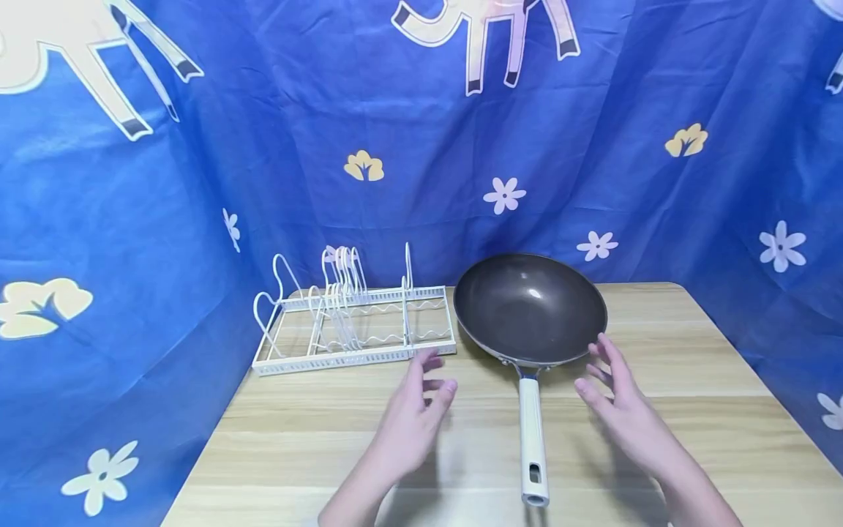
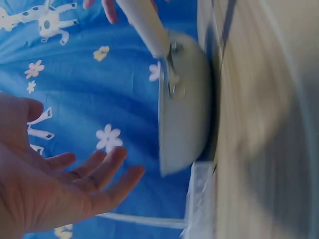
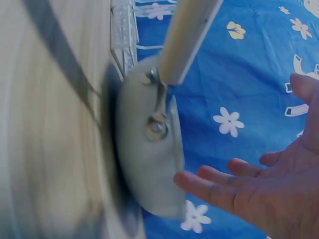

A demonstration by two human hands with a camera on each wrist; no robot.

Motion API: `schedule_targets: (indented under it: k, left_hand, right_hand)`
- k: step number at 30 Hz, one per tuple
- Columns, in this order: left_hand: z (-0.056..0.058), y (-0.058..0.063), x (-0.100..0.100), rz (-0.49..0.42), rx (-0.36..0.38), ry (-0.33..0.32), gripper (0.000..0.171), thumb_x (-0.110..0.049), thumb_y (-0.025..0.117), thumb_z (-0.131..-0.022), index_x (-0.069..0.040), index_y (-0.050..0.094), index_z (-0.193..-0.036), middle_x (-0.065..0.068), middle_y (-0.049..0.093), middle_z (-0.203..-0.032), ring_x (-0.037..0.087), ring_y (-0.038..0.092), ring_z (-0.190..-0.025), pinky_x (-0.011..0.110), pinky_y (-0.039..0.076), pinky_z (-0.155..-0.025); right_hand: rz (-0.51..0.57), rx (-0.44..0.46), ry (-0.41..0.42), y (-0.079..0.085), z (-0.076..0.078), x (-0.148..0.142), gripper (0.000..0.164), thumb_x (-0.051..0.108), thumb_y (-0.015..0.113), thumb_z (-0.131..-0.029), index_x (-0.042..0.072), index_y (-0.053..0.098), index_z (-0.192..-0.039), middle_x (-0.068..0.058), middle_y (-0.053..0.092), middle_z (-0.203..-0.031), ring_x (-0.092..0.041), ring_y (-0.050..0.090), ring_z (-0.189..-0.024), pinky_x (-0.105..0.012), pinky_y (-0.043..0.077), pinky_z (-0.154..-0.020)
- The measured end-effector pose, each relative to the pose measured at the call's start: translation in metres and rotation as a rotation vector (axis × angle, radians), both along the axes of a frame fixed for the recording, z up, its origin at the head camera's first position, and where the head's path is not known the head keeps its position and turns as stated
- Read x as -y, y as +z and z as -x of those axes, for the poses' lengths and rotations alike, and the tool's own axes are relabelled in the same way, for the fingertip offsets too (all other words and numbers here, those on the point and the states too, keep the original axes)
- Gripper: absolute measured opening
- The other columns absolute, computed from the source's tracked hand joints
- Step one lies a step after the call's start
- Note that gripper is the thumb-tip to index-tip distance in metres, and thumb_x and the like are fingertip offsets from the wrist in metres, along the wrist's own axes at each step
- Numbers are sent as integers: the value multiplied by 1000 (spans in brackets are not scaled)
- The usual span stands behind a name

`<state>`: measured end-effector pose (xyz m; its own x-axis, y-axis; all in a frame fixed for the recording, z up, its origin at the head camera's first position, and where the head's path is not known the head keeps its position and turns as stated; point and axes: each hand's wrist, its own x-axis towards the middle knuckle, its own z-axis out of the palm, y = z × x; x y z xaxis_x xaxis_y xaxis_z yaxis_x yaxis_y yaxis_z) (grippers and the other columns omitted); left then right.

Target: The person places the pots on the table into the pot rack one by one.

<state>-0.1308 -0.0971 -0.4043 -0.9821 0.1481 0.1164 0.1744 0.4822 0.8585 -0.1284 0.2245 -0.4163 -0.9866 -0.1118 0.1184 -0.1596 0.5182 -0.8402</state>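
A frying pan (image 1: 530, 307) with a dark inside and a long white handle (image 1: 532, 439) rests on the wooden table, its handle pointing towards me. To the left of the handle my left hand (image 1: 416, 417) hovers with loosely bent fingers, holding nothing. On the other side my right hand (image 1: 622, 410) is held near the pan's rim, its fingers spread and nothing in its grasp. In the right wrist view, a fingertip overlaps the pale outer wall of the pan (image 3: 144, 164); whether it touches I cannot tell. The left wrist view shows the left hand (image 2: 65, 174) apart from the pan (image 2: 187, 114).
A white wire rack (image 1: 356, 357) with upright loop dividers stands left of the pan, close to its rim. Blue printed cloth (image 1: 428, 146) hangs behind and at both sides of the wooden table (image 1: 691, 410).
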Motion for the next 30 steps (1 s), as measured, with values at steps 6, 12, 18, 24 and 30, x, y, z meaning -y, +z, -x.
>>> schedule_targets:
  k: [6, 12, 18, 24, 30]
  left_hand:
    - [-3, -10, -14, -345, 266, -187, 65, -46, 60, -99, -15, 32, -150, 16, 43, -149, 32, 59, -123, 42, 62, -86]
    - [-8, -25, -32, -467, 484, -298, 67, -37, 61, -100, -2, 31, -148, 26, 52, -138, 36, 64, -112, 47, 63, -80]
    - [-13, -47, -50, -539, 690, -436, 51, -36, 57, -101, 1, 42, -132, 17, 62, -125, 31, 70, -101, 44, 64, -76]
    - [-17, -59, -67, -746, 837, -617, 50, -35, 55, -102, 0, 42, -136, 7, 67, -115, 20, 73, -96, 39, 63, -84]
    - [-13, -57, -76, -893, 832, -733, 49, -19, 54, -103, 1, 38, -145, 0, 69, -119, 13, 73, -99, 30, 63, -82]
  right_hand:
    - [215, 160, 47, -14, 4, 13, 72, 29, 57, -103, 7, 15, -157, -18, 25, -163, -47, 42, -141, -51, 51, -106]
    - [404, 327, 83, -30, 8, 24, 71, 28, 58, -102, 0, 17, -154, -24, 28, -159, -48, 45, -137, -46, 53, -107]
    - [556, 450, 173, -45, 14, 31, 71, 33, 52, -104, -3, 16, -155, -23, 44, -150, -34, 53, -133, -44, 52, -108]
    - [792, 582, 274, -63, 25, 35, 57, 28, 46, -108, -2, 24, -151, -14, 60, -137, -29, 60, -128, -44, 51, -108]
    - [918, 649, 335, -65, 36, 49, 37, 23, 50, -106, 11, 39, -139, -11, 61, -137, -25, 63, -124, -41, 52, -108]
